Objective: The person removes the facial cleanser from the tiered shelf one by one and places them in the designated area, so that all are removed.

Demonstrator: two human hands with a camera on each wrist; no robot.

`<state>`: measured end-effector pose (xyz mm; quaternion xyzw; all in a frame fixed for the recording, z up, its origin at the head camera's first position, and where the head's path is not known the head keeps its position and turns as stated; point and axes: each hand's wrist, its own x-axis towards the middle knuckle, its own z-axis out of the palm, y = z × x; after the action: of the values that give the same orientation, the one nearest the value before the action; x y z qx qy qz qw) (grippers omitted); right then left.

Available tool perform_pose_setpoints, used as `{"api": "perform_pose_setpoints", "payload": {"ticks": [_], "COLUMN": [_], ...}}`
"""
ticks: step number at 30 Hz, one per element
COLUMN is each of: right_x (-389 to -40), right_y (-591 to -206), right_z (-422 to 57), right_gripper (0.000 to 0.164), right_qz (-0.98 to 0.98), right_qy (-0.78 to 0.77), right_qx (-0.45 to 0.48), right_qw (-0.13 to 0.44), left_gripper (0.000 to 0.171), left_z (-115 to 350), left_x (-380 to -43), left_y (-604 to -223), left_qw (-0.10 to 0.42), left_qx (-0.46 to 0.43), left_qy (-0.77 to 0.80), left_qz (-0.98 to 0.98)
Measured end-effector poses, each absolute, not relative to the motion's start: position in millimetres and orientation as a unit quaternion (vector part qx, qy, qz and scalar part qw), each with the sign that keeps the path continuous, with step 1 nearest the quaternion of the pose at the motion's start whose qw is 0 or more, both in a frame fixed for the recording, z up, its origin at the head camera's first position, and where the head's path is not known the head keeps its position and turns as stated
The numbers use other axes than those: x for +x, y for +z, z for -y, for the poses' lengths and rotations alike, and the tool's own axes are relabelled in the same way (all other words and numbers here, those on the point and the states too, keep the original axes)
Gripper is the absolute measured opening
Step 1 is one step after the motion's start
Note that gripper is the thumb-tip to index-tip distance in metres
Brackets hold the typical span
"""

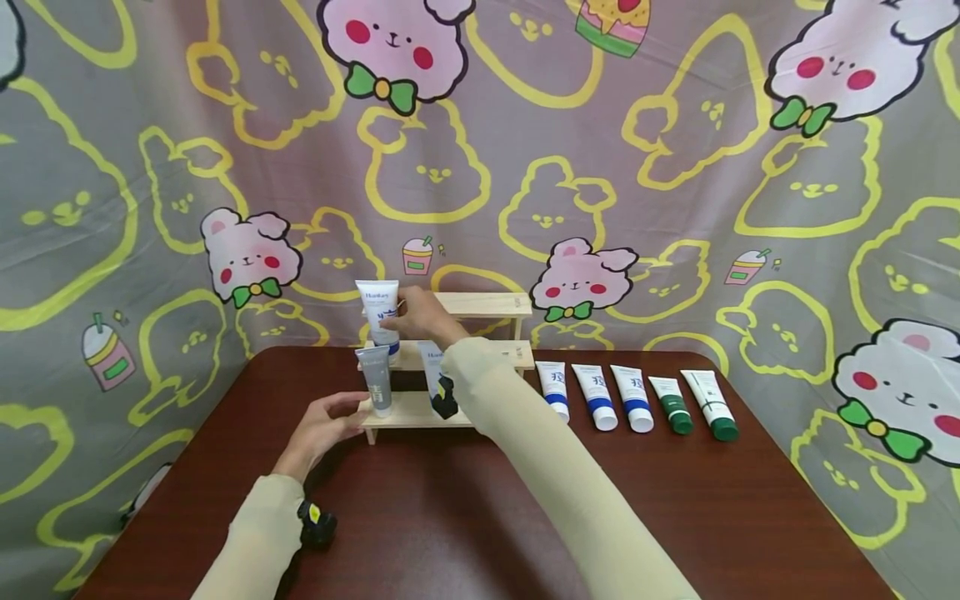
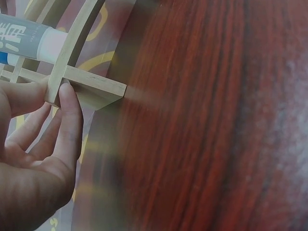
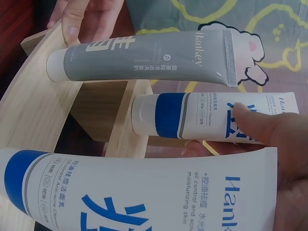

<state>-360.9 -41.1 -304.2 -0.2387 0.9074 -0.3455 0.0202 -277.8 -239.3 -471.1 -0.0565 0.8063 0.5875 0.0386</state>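
Note:
My right hand (image 1: 427,317) grips a white-and-blue Hankey tube (image 1: 381,302) by its upper body, thumb across the front. That tube stands cap down at the left end of the middle step of a tiered wooden rack (image 1: 423,410). In the right wrist view its cap end (image 3: 144,115) is right at the step. Below it, a grey Hankey tube (image 1: 377,385) stands on the lowest step. Another white-and-blue tube (image 1: 432,367) stands there further right, partly hidden by my right arm. My left hand (image 2: 43,149) pinches the rack's lower left end between thumb and fingers.
To the right of the rack, white-and-blue tubes (image 1: 592,396) lie in a row on the dark red-brown table (image 1: 600,500), then a smaller green-and-white tube (image 1: 671,406) and a larger white tube with a green cap (image 1: 710,404). A patterned cloth (image 1: 480,167) hangs behind.

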Motion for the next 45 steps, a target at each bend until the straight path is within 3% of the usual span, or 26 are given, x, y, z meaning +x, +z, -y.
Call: {"api": "perform_pose_setpoints", "payload": {"ticks": [21, 45], "right_x": [-356, -345], "right_y": [-290, -230], "right_z": [17, -57], "right_gripper": [0.027, 0.035], "right_qz": [-0.894, -0.843], "right_qy": [-0.384, -0.489], "right_qx": [-0.230, -0.223], "right_qw": [-0.027, -0.033], "left_gripper": [0.045, 0.046], "left_z": [239, 236], "left_x": [-277, -276], "left_y": [-473, -471], "left_qw": [0.033, 0.027], "left_qx": [-0.053, -0.059], "left_qy": [0.593, 0.599], "left_qz": [-0.803, -0.798]}}
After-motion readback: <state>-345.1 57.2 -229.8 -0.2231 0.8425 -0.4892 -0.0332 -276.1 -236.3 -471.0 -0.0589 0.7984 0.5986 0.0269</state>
